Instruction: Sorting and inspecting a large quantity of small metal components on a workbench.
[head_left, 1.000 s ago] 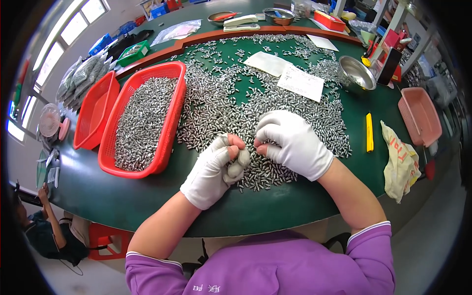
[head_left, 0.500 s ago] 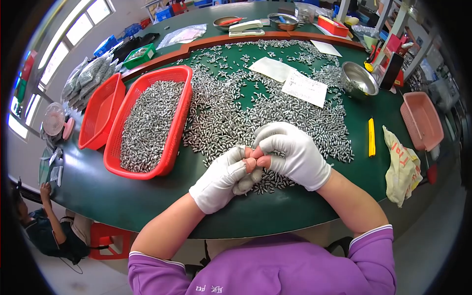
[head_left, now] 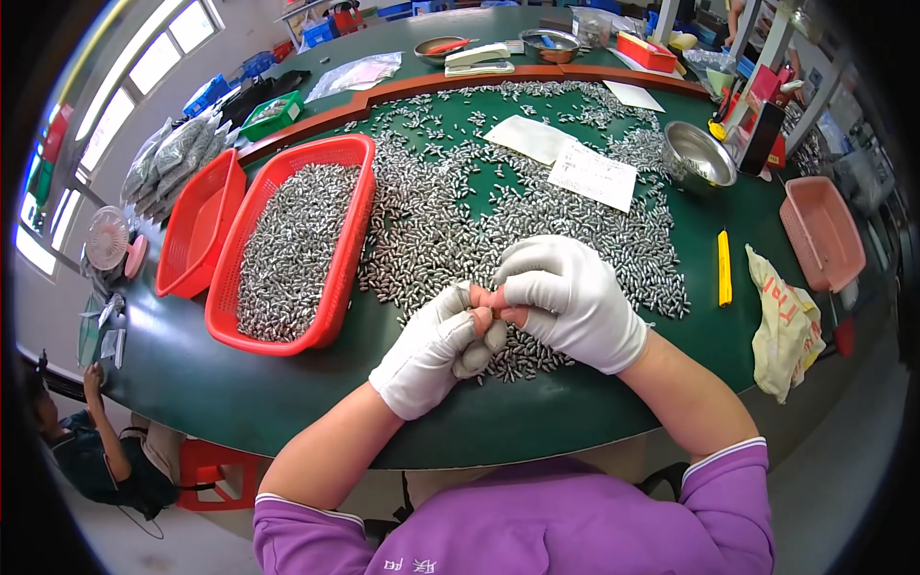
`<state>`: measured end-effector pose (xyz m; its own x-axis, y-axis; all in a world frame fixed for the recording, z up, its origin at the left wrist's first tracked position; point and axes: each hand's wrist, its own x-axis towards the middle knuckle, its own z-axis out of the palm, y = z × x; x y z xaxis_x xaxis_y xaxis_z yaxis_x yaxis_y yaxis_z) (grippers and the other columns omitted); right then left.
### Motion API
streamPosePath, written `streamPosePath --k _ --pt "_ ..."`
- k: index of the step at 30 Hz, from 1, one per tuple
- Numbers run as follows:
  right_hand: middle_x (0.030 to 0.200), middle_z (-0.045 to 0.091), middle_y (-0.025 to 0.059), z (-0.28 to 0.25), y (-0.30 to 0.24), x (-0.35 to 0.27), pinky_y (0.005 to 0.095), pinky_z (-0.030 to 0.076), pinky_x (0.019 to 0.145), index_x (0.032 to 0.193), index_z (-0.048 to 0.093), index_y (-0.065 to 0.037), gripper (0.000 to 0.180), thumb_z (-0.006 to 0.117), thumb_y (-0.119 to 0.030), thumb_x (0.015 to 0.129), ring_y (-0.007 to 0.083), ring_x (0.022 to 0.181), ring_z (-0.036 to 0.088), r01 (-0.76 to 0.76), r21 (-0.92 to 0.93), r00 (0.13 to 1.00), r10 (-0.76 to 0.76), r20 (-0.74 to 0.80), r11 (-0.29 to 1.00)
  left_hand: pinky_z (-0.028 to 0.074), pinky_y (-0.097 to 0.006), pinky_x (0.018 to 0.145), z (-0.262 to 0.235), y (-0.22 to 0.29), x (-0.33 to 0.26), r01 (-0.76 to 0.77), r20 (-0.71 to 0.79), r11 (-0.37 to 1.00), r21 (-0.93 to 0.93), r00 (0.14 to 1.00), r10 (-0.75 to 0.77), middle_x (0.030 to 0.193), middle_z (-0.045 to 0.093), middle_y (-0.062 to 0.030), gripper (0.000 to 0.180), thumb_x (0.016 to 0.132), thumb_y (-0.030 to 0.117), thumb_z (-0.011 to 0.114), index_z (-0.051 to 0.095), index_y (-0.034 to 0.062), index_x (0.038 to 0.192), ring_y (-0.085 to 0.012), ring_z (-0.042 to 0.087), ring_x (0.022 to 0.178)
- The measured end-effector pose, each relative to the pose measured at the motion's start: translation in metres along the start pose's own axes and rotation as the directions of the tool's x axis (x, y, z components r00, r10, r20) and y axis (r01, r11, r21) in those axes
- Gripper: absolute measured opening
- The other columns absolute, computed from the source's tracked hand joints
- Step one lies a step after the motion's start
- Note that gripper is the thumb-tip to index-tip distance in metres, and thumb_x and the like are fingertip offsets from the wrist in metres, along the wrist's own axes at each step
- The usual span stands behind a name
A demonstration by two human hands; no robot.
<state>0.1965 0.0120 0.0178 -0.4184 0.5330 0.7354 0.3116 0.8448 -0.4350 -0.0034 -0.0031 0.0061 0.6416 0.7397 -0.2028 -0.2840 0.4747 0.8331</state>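
White gloves with bare fingertips cover both my hands, which meet over the near edge of a wide spread of small silver metal parts (head_left: pixel 422 240). My left hand (head_left: pixel 439 347) is closed, its thumb and forefinger pinched together. Against those fingertips presses my right hand (head_left: pixel 565 302), also pinched, with its other fingers curled. Whatever sits between the fingertips is too small or hidden to make out. Left of my hands stands a red perforated basket (head_left: pixel 359 230) heaped with the same kind of silver parts.
An empty red tray (head_left: pixel 196 235) stands beyond the basket. Paper sheets (head_left: pixel 594 175) lie on the parts. To the right are a metal bowl (head_left: pixel 700 155), a yellow cutter knife (head_left: pixel 724 268), a cloth bag (head_left: pixel 781 326) and a pink basket (head_left: pixel 822 235). Another person (head_left: pixel 105 446) sits at the far left.
My hands stay together in nearly the same place, with only slight shifts of the fingers. The view has tilted a little.
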Motion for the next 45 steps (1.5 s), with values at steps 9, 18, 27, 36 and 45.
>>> streamPosePath --k 9,18,27,36,45 --pt "0.082 0.062 0.0087 -0.005 0.004 0.0 0.0378 0.051 0.07 0.078 0.063 -0.005 0.014 0.071 -0.006 0.067 0.0287 0.079 0.062 -0.053 -0.206 0.999 0.052 -0.013 0.977 0.027 -0.021 0.048 0.004 0.002 0.0 -0.02 -0.073 0.998 -0.058 0.997 0.016 0.068 0.046 -0.0007 0.02 0.091 0.027 0.059 0.051 0.0088 0.097 -0.0072 0.033 0.05" --pt "0.083 0.061 0.0069 -0.011 0.007 -0.007 0.0377 0.05 0.077 0.074 0.063 -0.007 0.013 0.072 -0.007 0.063 0.0259 0.087 0.06 -0.101 -0.237 0.946 0.168 0.279 0.966 0.035 -0.02 0.055 -0.005 -0.001 0.002 -0.059 -0.028 0.986 -0.156 0.998 0.055 0.088 0.057 -0.0025 0.028 0.089 0.031 0.06 0.051 0.011 0.106 -0.0078 0.044 0.062" --pt "0.086 0.06 0.006 0.004 0.004 -0.016 0.0373 0.049 0.075 0.076 0.063 -0.008 0.012 0.07 -0.013 0.067 0.0258 0.086 0.059 -0.143 -0.306 0.927 0.236 0.292 0.941 0.034 -0.021 0.056 -0.007 -0.003 0.003 -0.058 -0.074 0.985 -0.16 0.996 0.046 0.088 0.056 -0.0021 0.032 0.089 0.031 0.06 0.05 0.0101 0.11 -0.0079 0.043 0.062" --pt "0.096 0.06 0.0107 0.002 -0.005 -0.011 0.0375 0.048 0.082 0.084 0.061 -0.006 0.01 0.065 -0.011 0.078 0.0294 0.092 0.058 -0.376 -0.096 0.919 0.384 0.085 0.922 0.028 -0.02 0.049 0.0 -0.001 0.001 -0.028 -0.069 0.993 -0.116 0.997 0.02 0.076 0.049 -0.0013 0.019 0.092 0.025 0.06 0.051 0.0112 0.102 -0.006 0.033 0.052" --pt "0.102 0.06 0.01 0.003 -0.007 -0.01 0.0334 0.046 0.089 0.088 0.06 -0.005 0.009 0.066 -0.009 0.082 0.0234 0.097 0.058 -0.454 0.134 0.889 0.439 0.126 0.881 0.032 -0.017 0.05 -0.002 0.001 -0.001 0.029 -0.021 0.997 -0.067 0.999 -0.03 0.081 0.055 0.0002 0.021 0.093 0.025 0.059 0.048 0.0104 0.102 -0.0039 0.042 0.059"
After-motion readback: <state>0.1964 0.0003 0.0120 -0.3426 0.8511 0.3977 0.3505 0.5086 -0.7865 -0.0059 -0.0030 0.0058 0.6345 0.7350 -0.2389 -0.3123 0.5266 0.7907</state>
